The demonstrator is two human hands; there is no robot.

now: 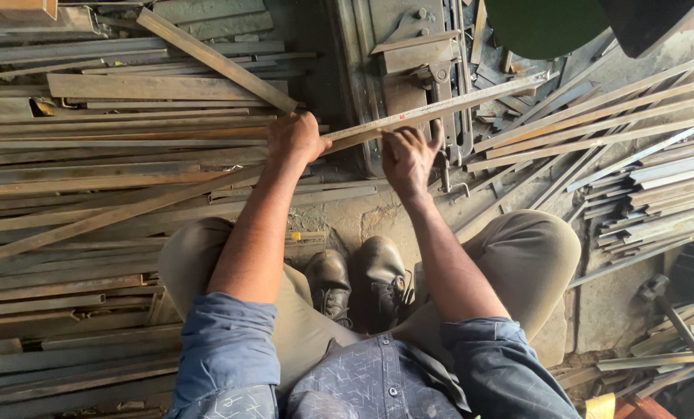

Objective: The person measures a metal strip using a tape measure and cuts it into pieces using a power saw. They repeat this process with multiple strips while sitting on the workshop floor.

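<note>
A long flat metal bar runs diagonally from the lower left to the upper right, across a dark metal machine. My left hand is closed around the bar just left of the machine. Further along, over the machine's front, my right hand rests on the same bar, fingers curled on it. I am squatting; my two dark shoes stand on the concrete floor below my hands.
Stacks of long steel strips and angle bars cover the floor at left. More strips fan out at right. A hammer lies at the lower right. A green round object sits at the top right.
</note>
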